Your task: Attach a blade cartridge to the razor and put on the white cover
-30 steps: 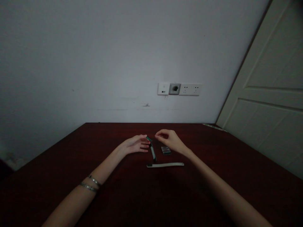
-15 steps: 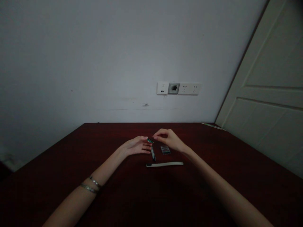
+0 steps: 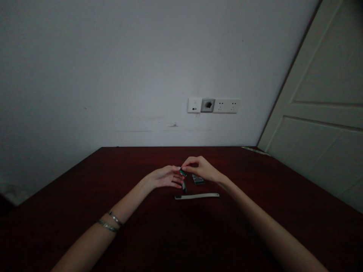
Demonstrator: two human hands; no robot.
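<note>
My left hand (image 3: 167,176) pinches a small dark piece with a green edge (image 3: 183,172) between thumb and fingers, the other fingers spread below it. At the upper end of that piece, the thumb and forefinger of my right hand (image 3: 202,169) are pinched together; what they hold, if anything, is too small to make out. Below my left fingertips lies a short grey strap with dark edges (image 3: 184,186), partly hidden. A small clear flat case with dark contents (image 3: 197,179) rests under my right hand. Nearer to me lies a long pale strap with a dark end (image 3: 198,196).
All of this is on a dark red-brown table (image 3: 136,234) against a pale wall (image 3: 127,68). Wall sockets (image 3: 226,106) sit above its back edge. A panelled door (image 3: 320,121) stands at the right, and a thin strip (image 3: 255,150) lies at the far right corner.
My right fingertips have moved slightly left and down onto the green-edged piece. That piece has tilted more steeply and shifted a little right with my left hand.
</note>
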